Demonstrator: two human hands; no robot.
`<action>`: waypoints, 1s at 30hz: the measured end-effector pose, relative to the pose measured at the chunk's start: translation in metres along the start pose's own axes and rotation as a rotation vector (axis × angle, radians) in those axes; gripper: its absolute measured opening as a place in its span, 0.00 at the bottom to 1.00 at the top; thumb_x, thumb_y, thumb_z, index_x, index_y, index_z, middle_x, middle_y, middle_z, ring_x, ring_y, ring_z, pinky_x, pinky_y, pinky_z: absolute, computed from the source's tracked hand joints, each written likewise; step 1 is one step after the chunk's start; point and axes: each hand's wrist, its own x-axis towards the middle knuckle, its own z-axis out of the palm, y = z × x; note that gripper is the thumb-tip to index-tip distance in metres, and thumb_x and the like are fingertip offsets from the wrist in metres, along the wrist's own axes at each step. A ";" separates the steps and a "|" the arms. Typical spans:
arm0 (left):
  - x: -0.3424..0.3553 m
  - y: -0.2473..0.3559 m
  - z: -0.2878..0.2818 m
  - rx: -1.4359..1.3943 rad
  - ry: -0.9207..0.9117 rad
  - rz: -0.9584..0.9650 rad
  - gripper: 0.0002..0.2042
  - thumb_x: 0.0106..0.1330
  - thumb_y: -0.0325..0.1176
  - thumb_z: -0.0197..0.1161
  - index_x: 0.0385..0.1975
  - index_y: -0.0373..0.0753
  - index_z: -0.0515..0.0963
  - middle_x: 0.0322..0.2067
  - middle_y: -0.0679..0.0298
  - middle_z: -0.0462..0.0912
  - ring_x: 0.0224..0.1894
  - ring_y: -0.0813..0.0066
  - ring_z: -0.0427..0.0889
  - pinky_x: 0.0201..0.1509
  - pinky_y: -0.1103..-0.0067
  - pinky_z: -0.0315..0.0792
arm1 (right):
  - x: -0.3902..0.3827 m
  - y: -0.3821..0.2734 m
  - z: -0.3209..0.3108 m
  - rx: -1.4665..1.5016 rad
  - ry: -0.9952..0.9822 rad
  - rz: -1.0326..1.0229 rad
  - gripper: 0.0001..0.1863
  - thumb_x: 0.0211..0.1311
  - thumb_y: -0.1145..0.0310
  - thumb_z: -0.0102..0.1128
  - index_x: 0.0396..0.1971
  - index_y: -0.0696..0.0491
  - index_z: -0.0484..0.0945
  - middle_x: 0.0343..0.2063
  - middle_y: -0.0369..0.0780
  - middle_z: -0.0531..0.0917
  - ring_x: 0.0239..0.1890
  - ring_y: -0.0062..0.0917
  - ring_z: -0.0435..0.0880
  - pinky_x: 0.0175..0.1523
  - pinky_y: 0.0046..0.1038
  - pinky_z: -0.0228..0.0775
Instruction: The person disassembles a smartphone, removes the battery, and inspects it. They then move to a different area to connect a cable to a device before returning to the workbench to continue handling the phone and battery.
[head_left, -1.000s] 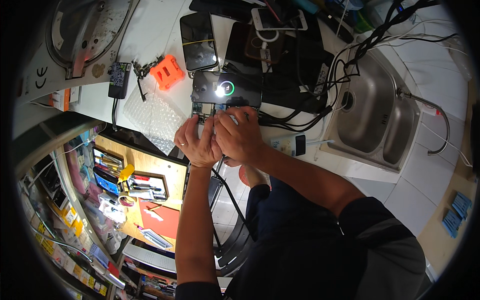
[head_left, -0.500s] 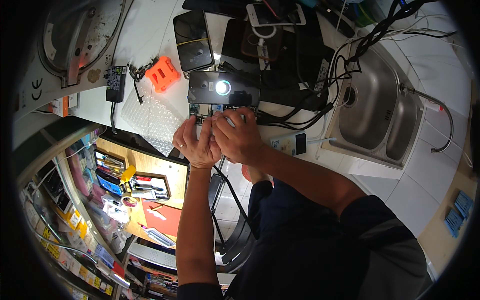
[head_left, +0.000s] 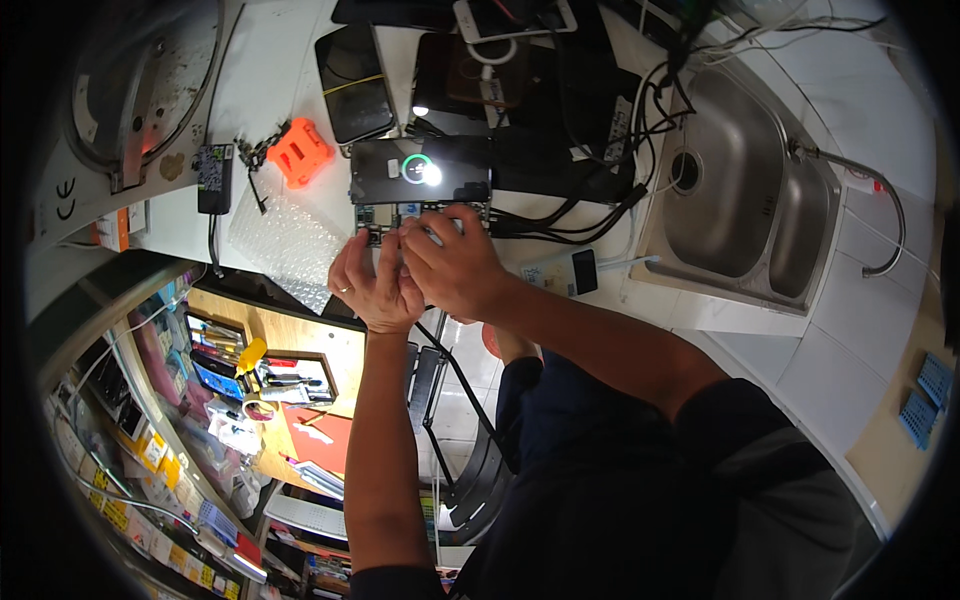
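Note:
An opened phone [head_left: 376, 170] lies on the white worktop [head_left: 270, 70], a charging ring and a bright glare on its dark screen, with exposed boards [head_left: 378, 215] along its lower half. My left hand [head_left: 375, 275] has curled fingers pressed at the boards' lower edge. Beside it, overlapping its thumb, my right hand [head_left: 452, 258] bends its fingers over the same boards and their lower edge; what exactly the fingertips pinch is hidden. Bubble wrap [head_left: 280, 250] lies left of my hands, below an orange plastic piece [head_left: 300, 152] and some small dark parts [head_left: 258, 155].
More phones [head_left: 355, 80] and black mats [head_left: 570, 160] fill the back, with tangled cables. A steel sink [head_left: 720, 190] with a tap is at right. A white phone-like device [head_left: 570, 272] lies near my right wrist. Below left, a wooden desk [head_left: 340, 370] holds tools.
The whole scene has shifted somewhat left and up in the picture, as the camera moved. Both hands remain on the opened phone, with little visible change in their fingers.

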 end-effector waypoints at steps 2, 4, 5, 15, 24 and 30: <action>0.000 -0.001 0.001 0.000 0.004 0.007 0.30 0.79 0.60 0.40 0.60 0.49 0.84 0.62 0.55 0.77 0.62 0.56 0.73 0.68 0.61 0.62 | 0.000 0.001 -0.002 0.015 -0.019 0.003 0.14 0.54 0.62 0.64 0.35 0.56 0.88 0.43 0.39 0.82 0.53 0.34 0.79 0.60 0.44 0.70; -0.001 0.000 0.002 0.004 0.005 0.008 0.27 0.77 0.56 0.43 0.59 0.50 0.85 0.62 0.55 0.77 0.62 0.56 0.73 0.67 0.60 0.63 | -0.001 0.001 -0.001 -0.033 -0.027 -0.006 0.15 0.54 0.61 0.64 0.35 0.55 0.88 0.43 0.39 0.82 0.53 0.34 0.79 0.61 0.45 0.70; -0.002 0.000 0.003 0.010 0.013 0.010 0.25 0.76 0.53 0.45 0.58 0.50 0.85 0.62 0.55 0.77 0.61 0.55 0.74 0.67 0.59 0.63 | -0.003 0.002 0.001 -0.058 -0.025 -0.016 0.15 0.54 0.61 0.64 0.36 0.55 0.88 0.43 0.39 0.81 0.53 0.34 0.78 0.61 0.45 0.69; -0.010 0.001 -0.010 -0.040 -0.040 -0.052 0.22 0.67 0.47 0.57 0.58 0.49 0.83 0.59 0.52 0.77 0.59 0.49 0.74 0.64 0.53 0.64 | 0.002 -0.008 -0.006 -0.042 -0.093 -0.085 0.15 0.59 0.57 0.62 0.38 0.52 0.87 0.43 0.37 0.82 0.49 0.32 0.78 0.57 0.44 0.69; 0.007 0.007 -0.009 -0.055 -0.074 -0.019 0.24 0.63 0.43 0.59 0.60 0.51 0.82 0.61 0.54 0.76 0.62 0.49 0.72 0.66 0.51 0.62 | 0.001 0.003 -0.006 -0.074 -0.073 -0.082 0.13 0.60 0.59 0.61 0.39 0.51 0.85 0.41 0.37 0.81 0.49 0.31 0.77 0.56 0.41 0.67; -0.015 -0.003 0.000 -0.048 -0.215 -0.134 0.27 0.63 0.41 0.59 0.65 0.49 0.80 0.67 0.51 0.73 0.67 0.45 0.71 0.72 0.48 0.61 | -0.003 0.002 0.005 -0.021 -0.156 -0.051 0.13 0.60 0.61 0.61 0.39 0.51 0.86 0.42 0.37 0.81 0.51 0.34 0.78 0.60 0.46 0.67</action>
